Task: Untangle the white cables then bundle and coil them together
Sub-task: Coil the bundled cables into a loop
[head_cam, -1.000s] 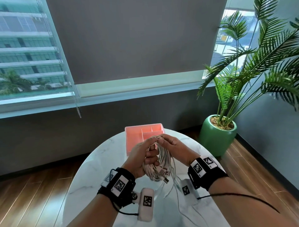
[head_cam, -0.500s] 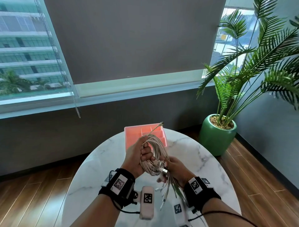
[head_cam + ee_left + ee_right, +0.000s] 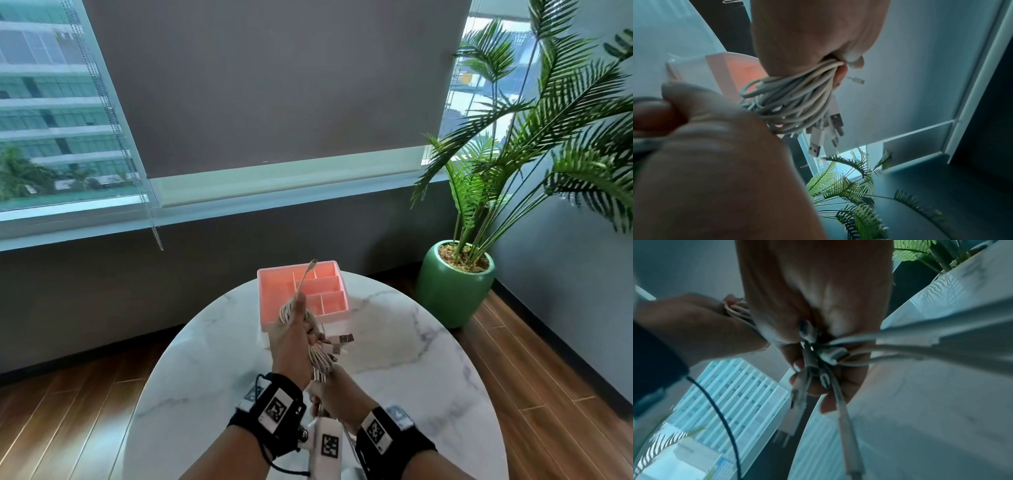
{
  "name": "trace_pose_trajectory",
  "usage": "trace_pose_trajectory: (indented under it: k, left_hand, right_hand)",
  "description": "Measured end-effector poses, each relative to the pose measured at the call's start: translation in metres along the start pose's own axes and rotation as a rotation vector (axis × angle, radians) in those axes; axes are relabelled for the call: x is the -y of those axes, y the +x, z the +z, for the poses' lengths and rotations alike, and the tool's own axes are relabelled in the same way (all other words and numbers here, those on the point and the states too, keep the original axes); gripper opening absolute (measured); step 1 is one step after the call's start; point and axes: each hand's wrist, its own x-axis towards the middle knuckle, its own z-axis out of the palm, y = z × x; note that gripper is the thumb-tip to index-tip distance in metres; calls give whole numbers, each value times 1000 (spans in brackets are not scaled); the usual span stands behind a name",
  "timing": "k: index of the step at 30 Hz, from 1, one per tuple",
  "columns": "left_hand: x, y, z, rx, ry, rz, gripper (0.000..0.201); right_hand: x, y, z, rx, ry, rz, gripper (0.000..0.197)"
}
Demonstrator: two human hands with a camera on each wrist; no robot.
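Mid-coil, by the look of it: loops gathered, tails not yet wound in.

Left hand (image 3: pixel 288 339) held above the tabletop (image 3: pixel 404 349), just on the near side of the pink organizer tray (image 3: pixel 274 284), grip closed round the white cable coil (image 3: pixel 789 104). Thumb clamped over the top of the loops, USB plugs (image 3: pixel 824 131) dangling free beneath. One thin connector end (image 3: pixel 311 264) poking up past the thumb, over the tray.

Right hand (image 3: pixel 337 399) nearer than the tray and lower than the left, fingers (image 3: pixel 797 366) curled round the trailing strands (image 3: pixel 840 395) and their plug ends. Grip closed on them, though blurred in the wrist view.

To do this step well:
- Keep the thumb pressed on the coil's crown so no loop slips out.
- Feed the tails with light tension only; too hard a pull likely to drag the loops oval or out of the fist.
- Wrap the tails round the middle of the loops, close turns, side by side.
- Tuck in the upstanding connector before the last turn.
- Mind the hanging plugs: likely to snag on the tray rim if the coil drops toward it.
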Motion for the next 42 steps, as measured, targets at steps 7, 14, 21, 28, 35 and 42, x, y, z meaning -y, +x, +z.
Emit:
trace_pose_trajectory:
  k: [7, 14, 21, 28, 35, 42]
  left_hand:
    - [12, -1, -5, -29, 249, 300, 32]
    - [23, -4, -19, 121, 550, 423, 30]
    - [29, 3, -31, 246, 691, 445, 26]
    - [37, 6, -45, 410, 836, 391, 20]
    - [31, -5, -48, 812, 631, 128, 37]
    - [17, -7, -49, 1018, 1061, 147, 14]
  right_hand:
    - [17, -16, -3, 158, 31, 146, 7]
    - [34, -14, -16, 318, -244, 349, 5]
    - [46, -16, -27, 373, -449, 351, 10]
    - [56, -17, -35, 318, -477, 299, 3]
    - [70, -23, -46, 329, -561, 182, 10]
    - [90, -15, -71, 368, -724, -34, 8]
